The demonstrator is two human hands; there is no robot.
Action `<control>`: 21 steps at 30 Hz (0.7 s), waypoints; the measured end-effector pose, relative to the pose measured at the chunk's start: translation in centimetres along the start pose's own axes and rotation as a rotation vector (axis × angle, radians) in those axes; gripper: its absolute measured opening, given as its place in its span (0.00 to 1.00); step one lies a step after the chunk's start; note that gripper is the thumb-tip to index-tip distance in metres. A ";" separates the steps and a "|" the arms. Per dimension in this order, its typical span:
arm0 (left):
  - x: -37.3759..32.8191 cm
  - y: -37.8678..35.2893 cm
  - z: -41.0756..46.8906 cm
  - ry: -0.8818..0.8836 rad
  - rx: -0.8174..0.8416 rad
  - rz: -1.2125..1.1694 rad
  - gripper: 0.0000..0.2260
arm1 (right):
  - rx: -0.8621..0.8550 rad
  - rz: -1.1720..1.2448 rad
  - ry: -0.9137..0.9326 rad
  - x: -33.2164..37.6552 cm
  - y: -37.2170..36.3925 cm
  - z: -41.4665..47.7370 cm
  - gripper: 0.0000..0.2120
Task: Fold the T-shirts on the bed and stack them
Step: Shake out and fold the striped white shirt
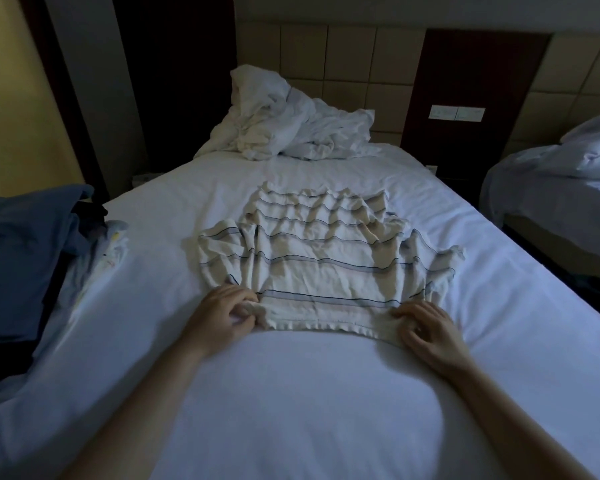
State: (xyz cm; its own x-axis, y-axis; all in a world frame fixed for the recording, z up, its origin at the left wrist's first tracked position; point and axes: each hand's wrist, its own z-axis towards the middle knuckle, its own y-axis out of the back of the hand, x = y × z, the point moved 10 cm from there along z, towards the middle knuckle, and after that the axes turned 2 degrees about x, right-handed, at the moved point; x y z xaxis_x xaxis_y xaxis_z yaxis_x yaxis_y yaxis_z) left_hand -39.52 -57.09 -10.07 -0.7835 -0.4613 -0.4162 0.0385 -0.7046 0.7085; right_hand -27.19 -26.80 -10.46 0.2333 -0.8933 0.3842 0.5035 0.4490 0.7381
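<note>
Two hands lie palm-down at the T-shirt (319,251) on the bed (291,393): left hand (222,313) and right hand (426,327) curl fingers (236,297) round its near hem corners.

I can read nothing: the striped T-shirt (323,258) bears only lines, and the marks on the wall switch panel (457,114) are too blurred.

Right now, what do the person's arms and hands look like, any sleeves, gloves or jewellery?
The left forearm and right forearm are bare, with no sleeves in view. The left hand and right hand wear no gloves, and no watch, bracelet or ring shows in the dim light.
</note>
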 end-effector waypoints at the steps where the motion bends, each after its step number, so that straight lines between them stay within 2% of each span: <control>1: 0.0 -0.1 -0.1 -0.011 0.010 -0.017 0.12 | 0.039 0.018 0.019 0.0 -0.2 -0.1 0.16; 4: 0.8 -0.1 -0.7 0.006 0.036 -0.089 0.16 | 0.108 0.050 0.074 0.0 -0.2 -0.6 0.19; 8: 1.7 -0.1 -0.3 0.034 0.004 -0.074 0.11 | 0.112 0.086 0.054 -0.7 -0.5 -0.6 0.21; 14: 1.0 1.3 -0.6 0.062 -0.100 0.032 0.10 | -0.164 0.053 -0.151 -1.6 1.8 -0.8 0.08; 19: -0.9 1.3 -1.7 0.070 -0.002 0.091 0.09 | -0.099 -0.092 -0.043 0.6 3.0 -1.6 0.18; 21: -1.2 1.2 -2.8 0.066 0.055 0.118 0.09 | -0.050 -0.120 0.012 1.7 3.5 -2.8 0.18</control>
State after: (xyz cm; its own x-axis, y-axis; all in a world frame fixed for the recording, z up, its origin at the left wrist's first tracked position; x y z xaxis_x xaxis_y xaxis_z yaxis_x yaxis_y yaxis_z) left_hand -36.79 -58.89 -10.36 -0.7332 -0.5749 -0.3632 0.0925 -0.6135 0.7843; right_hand -22.68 -26.75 -8.78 0.1784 -0.9410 0.2876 0.5693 0.3371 0.7498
